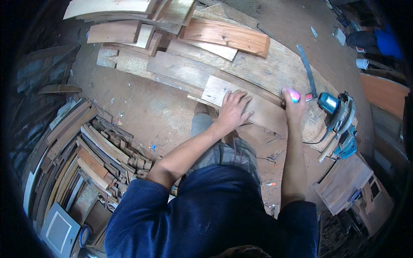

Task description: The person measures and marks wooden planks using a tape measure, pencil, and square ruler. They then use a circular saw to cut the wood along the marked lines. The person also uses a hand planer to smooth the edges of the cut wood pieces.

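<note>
Head view, board [266, 112] under left hand [232, 111] (grip spread), right hand [293, 107] beside board's right end, grip unclear

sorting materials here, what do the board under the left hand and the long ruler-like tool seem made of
Board: wood, apparently unfinished; its brown face looks matte. Ruler-like tool: probably dull metal, being thin, straight and blue-grey, though plastic is possible.

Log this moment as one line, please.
Left hand: spread on wooden board | Right hand: near board's right end, grip unclear | Nearby: try square, circular saw
</note>
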Available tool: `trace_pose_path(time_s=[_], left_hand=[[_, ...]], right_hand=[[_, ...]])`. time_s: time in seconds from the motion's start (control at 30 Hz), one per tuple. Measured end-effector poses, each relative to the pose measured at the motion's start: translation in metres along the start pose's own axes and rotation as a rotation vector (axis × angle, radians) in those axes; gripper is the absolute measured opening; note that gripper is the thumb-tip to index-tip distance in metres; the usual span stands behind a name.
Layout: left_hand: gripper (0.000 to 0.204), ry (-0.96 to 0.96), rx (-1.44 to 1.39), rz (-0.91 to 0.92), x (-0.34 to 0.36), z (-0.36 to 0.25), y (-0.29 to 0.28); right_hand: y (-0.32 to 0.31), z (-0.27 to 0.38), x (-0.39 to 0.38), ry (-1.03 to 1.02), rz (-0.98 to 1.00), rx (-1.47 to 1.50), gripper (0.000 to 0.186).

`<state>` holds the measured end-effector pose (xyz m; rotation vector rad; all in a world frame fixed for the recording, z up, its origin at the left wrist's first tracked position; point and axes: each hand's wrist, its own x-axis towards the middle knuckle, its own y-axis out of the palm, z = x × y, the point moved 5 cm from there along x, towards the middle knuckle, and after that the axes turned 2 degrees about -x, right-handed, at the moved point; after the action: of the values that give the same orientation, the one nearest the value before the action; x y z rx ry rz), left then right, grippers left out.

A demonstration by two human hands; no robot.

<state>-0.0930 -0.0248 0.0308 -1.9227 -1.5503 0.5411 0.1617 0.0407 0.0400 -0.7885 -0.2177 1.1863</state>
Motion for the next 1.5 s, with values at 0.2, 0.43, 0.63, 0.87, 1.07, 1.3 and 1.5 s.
trace_pose_path(time_s=[0.2, 0.43, 0.63, 0.87, 1.07, 1.3, 1.5], left_hand=[[0.087, 0.108, 0.180, 0.285, 0.032, 0.033, 0.015], [0.071, 0.153, 0.253, 0.669, 0.061, 0.030, 0.021], [0.048, 0.196, 0.137, 0.442, 0.040, 0.010, -0.035], [0.051, -0.537, -0.560, -0.014, -0.007, 0.030, -0.078], [0.046, -1.053, -1.367, -0.208, -0.036, 0.028, -0.016], [0.040, -1.135, -1.070, 0.491, -0.053, 0.076, 0.036], [0.070, -0.340, 0.034, -0.045, -0.013, 0.117, -0.075]], right_hand=[[0.078, 0.034, 0.106, 0.104, 0.236, -0.530, 0.094], [0.083, 0.042, 0.094, -0.014, 0.061, -0.344, 0.096], [-0.059, 0.086, -0.023, -0.315, -0.343, -0.174, 0.056], [-0.044, 0.067, -0.126, -0.340, -0.033, -0.434, 0.073], [0.037, 0.066, -0.131, -0.409, 0.324, -0.425, 0.100], [0.035, 0.018, -0.075, -0.563, 0.439, -0.531, 0.086], [0.001, -0.054, -0.089, -0.298, 0.005, -0.473, 0.069]])
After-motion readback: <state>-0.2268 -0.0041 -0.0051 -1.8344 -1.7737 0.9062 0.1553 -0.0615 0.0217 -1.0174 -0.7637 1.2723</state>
